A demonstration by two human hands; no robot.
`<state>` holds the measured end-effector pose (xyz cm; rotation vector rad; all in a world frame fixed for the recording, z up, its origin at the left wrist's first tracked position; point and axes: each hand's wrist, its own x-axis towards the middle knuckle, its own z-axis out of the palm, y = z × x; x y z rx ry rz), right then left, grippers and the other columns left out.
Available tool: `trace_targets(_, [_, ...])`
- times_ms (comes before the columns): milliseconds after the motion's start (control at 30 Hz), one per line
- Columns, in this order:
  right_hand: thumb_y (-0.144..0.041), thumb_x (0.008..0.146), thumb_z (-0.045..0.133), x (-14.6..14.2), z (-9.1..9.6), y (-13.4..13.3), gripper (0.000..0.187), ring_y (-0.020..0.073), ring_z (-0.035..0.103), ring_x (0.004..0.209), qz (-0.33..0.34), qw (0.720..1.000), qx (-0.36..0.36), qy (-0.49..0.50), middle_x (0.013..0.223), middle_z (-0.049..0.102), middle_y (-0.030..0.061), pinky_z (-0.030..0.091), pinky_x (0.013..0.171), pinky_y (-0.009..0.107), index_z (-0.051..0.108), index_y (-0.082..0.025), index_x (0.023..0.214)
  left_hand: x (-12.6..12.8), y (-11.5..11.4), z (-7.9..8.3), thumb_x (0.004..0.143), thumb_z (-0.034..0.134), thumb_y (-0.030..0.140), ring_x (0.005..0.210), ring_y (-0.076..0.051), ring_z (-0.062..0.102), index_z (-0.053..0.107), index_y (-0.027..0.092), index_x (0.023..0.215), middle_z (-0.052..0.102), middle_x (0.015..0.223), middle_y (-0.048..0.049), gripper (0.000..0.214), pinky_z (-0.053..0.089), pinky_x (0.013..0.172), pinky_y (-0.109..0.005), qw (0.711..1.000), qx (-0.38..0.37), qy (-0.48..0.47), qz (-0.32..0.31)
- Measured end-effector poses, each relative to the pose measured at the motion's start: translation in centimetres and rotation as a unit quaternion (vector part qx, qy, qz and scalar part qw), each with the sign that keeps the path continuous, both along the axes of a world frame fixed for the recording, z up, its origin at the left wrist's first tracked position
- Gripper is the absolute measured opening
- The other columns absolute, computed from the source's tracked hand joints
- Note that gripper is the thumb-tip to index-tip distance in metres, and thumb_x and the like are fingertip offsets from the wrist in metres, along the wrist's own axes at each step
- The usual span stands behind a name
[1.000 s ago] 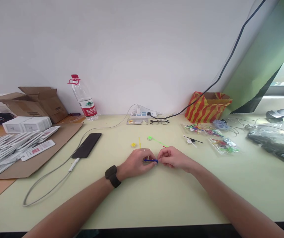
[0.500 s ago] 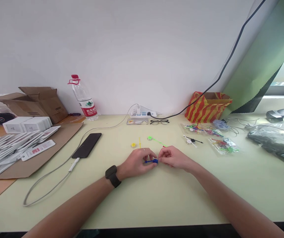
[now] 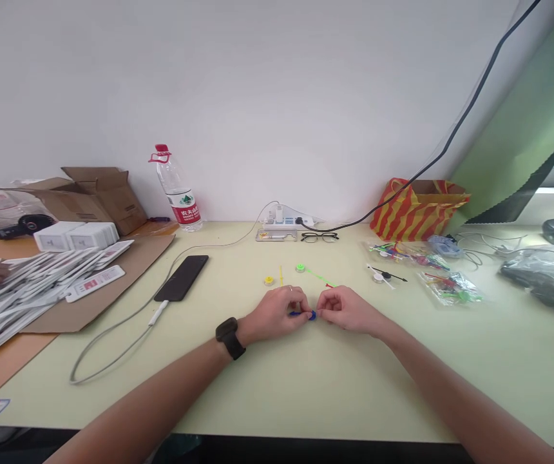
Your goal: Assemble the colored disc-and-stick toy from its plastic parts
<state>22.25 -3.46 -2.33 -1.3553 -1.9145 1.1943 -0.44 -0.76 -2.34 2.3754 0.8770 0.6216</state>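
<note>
Small, probably light and stiff

Right of the phone [image 3: 181,278], the left hand [image 3: 277,315] pinches the blue piece [image 3: 312,316]. Its thin shaft might bend; the thicker end looks the safer hold. Farther right of the phone, the right hand [image 3: 348,310] curls beside that end; whether gripping, I cannot tell.
</note>
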Motion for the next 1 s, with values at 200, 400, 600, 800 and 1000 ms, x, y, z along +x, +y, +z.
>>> trace_targets(200, [-0.045, 0.092, 0.063, 0.4, 0.8, -0.4, 0.025, 0.0145, 0.050, 0.058, -0.079, 0.978, 0.164, -0.098, 0.091, 0.072, 0.0044, 0.037, 0.058, 0.031, 0.071, -0.022, 0.097, -0.4, 0.6, -0.4, 0.095, 0.066, 0.039, 0.083, -0.017, 0.060, 0.073, 0.025, 0.109, 0.071, 0.097, -0.0026, 0.021, 0.047, 0.074, -0.030, 0.997, 0.012, -0.070, 0.039])
trace_targets(400, [-0.044, 0.098, 0.052, -0.3, 1.5, -1.9, 0.036, 0.0197, 0.060, 0.068, -0.110, 0.962, 0.216, -0.126, 0.107, 0.074, 0.0090, 0.043, 0.069, 0.034, 0.065, -0.025, 0.125, -0.9, 1.9, -0.7, 0.100, 0.057, 0.036, 0.077, -0.016, 0.057, 0.071, 0.021, 0.098, 0.068, 0.084, -0.0016, 0.020, 0.044, 0.068, -0.029, 0.981, 0.050, -0.114, 0.150])
trace_targets(600, [-0.063, 0.095, 0.050, 0.6, 3.7, -2.9, 0.048, 0.0124, 0.025, 0.041, 0.023, 0.972, -0.091, 0.216, 0.046, 0.035, -0.0089, 0.025, 0.047, 0.028, 0.065, -0.024, 0.118, -1.0, 2.2, -1.0, 0.100, 0.057, 0.033, 0.076, -0.016, 0.057, 0.069, 0.022, 0.096, 0.069, 0.086, -0.0010, 0.017, 0.045, 0.068, -0.029, 0.975, 0.060, -0.113, 0.181])
trace_targets(800, [-0.059, 0.086, 0.068, 2.9, 3.2, 0.3, 0.039, 0.0097, 0.022, 0.049, -0.161, 0.945, -0.041, 0.282, 0.059, 0.036, -0.0072, 0.019, 0.047, 0.027, 0.066, -0.023, 0.099, -1.7, 3.1, -1.1, 0.096, 0.061, 0.027, 0.088, -0.020, 0.060, 0.069, 0.023, 0.098, 0.070, 0.093, -0.0024, 0.009, 0.047, 0.079, -0.034, 0.967, 0.091, -0.105, 0.213])
trace_targets(1000, [-0.064, 0.083, 0.067, 4.7, 2.0, 2.0, 0.045, 0.0116, 0.030, 0.053, -0.232, 0.956, 0.022, 0.180, 0.061, 0.041, -0.0046, 0.023, 0.049, 0.028, 0.069, -0.021, 0.094, -3.0, 4.6, -1.3, 0.094, 0.062, 0.026, 0.100, -0.024, 0.060, 0.070, 0.024, 0.099, 0.071, 0.102, -0.0038, 0.009, 0.048, 0.086, -0.037, 0.957, 0.106, -0.078, 0.257])
